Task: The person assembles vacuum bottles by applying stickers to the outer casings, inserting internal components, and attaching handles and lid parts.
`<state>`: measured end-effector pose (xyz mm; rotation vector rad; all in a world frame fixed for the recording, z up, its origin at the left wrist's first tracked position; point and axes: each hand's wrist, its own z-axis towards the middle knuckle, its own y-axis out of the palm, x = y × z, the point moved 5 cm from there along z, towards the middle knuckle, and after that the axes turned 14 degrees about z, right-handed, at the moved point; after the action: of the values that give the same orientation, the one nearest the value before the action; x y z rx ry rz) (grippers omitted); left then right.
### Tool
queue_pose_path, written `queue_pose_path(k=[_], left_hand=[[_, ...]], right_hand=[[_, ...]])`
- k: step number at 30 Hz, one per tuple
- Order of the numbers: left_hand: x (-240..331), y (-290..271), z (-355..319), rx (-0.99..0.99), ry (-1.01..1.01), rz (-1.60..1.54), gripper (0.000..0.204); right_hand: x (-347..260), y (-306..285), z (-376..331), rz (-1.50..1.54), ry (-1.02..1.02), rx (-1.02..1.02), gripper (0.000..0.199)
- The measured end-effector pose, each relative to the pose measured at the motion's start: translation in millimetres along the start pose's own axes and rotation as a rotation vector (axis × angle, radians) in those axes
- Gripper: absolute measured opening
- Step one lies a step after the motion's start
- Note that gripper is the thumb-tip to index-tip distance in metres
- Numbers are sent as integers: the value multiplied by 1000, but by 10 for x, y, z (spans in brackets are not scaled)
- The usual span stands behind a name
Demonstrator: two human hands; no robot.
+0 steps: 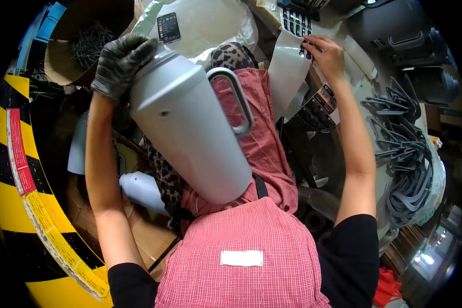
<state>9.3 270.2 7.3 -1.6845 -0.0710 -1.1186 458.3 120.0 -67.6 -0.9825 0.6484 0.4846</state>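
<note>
A large pale grey-blue jug (187, 128) with a loop handle (238, 105) leans across my lap, its base against my pink checked apron (231, 226). My left hand (122, 65), in a dark work glove, is closed round the jug's narrow neck at the upper left. At the upper right, my bare right hand (327, 56) pinches the edge of a whitish backing strip of black stickers (292, 59). Whether one sticker has come loose between those fingertips is too small to tell. The strip's lower part hangs off the bench edge.
A phone (169, 27) lies on clear plastic ahead. Far left stands a carton of thin dark pieces (92, 43). Another pale jug (141, 190) lies low on the left, near a yellow-black striped edge (15, 205). Dark jugs (395, 31) and heaped grey straps (408, 190) are on the right.
</note>
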Motion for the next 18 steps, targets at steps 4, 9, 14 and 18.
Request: queue_pose_path(k=[4,9,14,18], left_hand=[[145,166,-89,-29,147,-336,39],[-137,250,-191,154,89,-423,33],[-158,223,-166,221,-107,-230,36],[-67,406,244,78,33,315,35]], right_hand=[[-57,-64,24,-233,-221,2,20],[-92,-22,5,-264,-267,12,18],[-141,60,-112,-322,-284,93,14],[-135,-47,-210,-257,-208,106,11]])
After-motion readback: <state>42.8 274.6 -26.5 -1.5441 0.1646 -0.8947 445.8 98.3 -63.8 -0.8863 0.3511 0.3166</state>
